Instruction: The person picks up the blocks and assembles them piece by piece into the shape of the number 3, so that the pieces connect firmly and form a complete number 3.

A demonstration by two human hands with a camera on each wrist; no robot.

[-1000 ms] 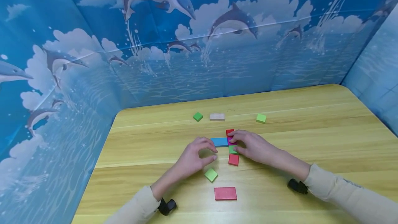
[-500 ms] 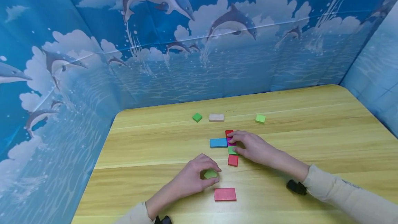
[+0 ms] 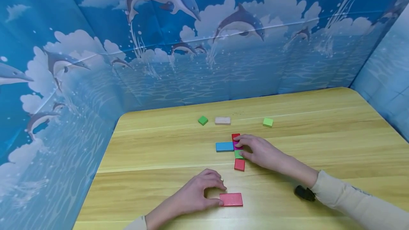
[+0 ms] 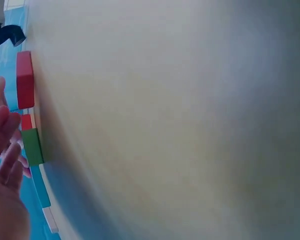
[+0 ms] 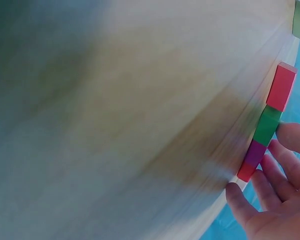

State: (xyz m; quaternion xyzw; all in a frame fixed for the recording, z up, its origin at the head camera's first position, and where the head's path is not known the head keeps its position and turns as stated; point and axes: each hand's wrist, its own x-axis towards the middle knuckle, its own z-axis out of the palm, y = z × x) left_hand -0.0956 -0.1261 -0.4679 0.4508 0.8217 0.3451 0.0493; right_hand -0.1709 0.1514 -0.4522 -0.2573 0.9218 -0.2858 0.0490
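Observation:
My left hand [image 3: 199, 192], fingers parted and gently bent, reaches over the table with its thumb tip at the left edge of a flat pinkish-red block [image 3: 231, 200]. A light green block is almost wholly hidden behind its fingers in the head view; a green block [image 4: 32, 146] shows beside them in the left wrist view. Fingertips of my right hand [image 3: 260, 150] touch a row of blocks: red [image 3: 235, 136], purple [image 5: 255, 151], green [image 3: 238, 154] and a red block [image 3: 239, 165] at the near end. The thumb is against the green one. A blue block [image 3: 224, 147] adjoins the row's left side.
Farther back on the wooden table [image 3: 319, 127] lie a dark green block [image 3: 202, 120], a pale grey block [image 3: 222, 120] and a light green block [image 3: 268, 122]. A dolphin-print curtain [image 3: 204, 74] hangs along the table's back and sides.
The left hand has come toward the near edge, from beside the blue block, past the light green block, to the pinkish-red one. The right hand stays on the row.

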